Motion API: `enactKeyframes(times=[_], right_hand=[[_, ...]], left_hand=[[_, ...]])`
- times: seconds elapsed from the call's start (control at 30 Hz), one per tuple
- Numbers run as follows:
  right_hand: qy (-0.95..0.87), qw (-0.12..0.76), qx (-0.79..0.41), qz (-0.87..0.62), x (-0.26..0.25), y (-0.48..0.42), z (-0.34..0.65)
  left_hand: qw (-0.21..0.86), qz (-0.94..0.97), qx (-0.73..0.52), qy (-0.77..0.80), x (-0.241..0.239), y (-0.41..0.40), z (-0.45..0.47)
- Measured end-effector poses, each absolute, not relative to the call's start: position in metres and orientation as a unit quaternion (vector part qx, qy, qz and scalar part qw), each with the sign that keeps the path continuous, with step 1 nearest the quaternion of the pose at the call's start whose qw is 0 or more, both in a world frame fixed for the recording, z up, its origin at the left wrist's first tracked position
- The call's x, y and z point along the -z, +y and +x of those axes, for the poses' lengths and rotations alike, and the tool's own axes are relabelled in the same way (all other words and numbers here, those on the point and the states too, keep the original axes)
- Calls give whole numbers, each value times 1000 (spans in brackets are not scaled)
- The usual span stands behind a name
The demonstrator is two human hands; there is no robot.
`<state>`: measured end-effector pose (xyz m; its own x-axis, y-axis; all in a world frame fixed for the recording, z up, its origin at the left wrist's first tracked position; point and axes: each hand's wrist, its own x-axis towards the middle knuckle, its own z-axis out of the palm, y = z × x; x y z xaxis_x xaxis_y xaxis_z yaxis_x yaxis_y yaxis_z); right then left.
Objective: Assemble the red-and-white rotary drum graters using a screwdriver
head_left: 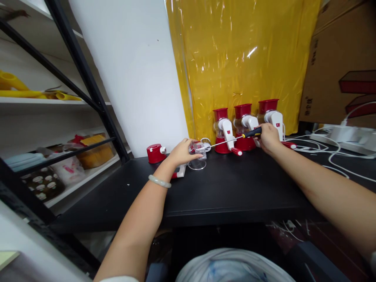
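Observation:
My left hand [183, 152] is closed around a clear plastic housing [197, 152] that stands on the black table [223, 188]. A white handle piece [179, 171] sticks out below my wrist. My right hand [268, 138] grips a screwdriver [235, 140] by its black and yellow handle. Its metal shaft points left, with the tip at the clear housing. Three red and white hand-crank grinders [246, 125] stand in a row behind the screwdriver, against the yellow plastic sheet. A red cap part [155, 152] lies left of my left hand.
A yellow plastic sheet [241, 58] hangs at the back. Cardboard boxes [343, 66] stand at right, with a white power strip [346, 135] and cables [331, 154] on the table. A black metal shelf [73, 156] with assorted goods is at left.

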<state>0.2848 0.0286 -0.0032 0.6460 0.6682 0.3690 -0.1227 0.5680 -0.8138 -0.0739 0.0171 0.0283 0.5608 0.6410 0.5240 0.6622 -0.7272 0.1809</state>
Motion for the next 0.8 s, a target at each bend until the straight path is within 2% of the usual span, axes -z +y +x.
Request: enactKeyframes(times=[0.8], right_hand=[[-335,830,-251,-369,-2,26,280]], left_hand=[[31,-879,320,-352,-30,12,-68]])
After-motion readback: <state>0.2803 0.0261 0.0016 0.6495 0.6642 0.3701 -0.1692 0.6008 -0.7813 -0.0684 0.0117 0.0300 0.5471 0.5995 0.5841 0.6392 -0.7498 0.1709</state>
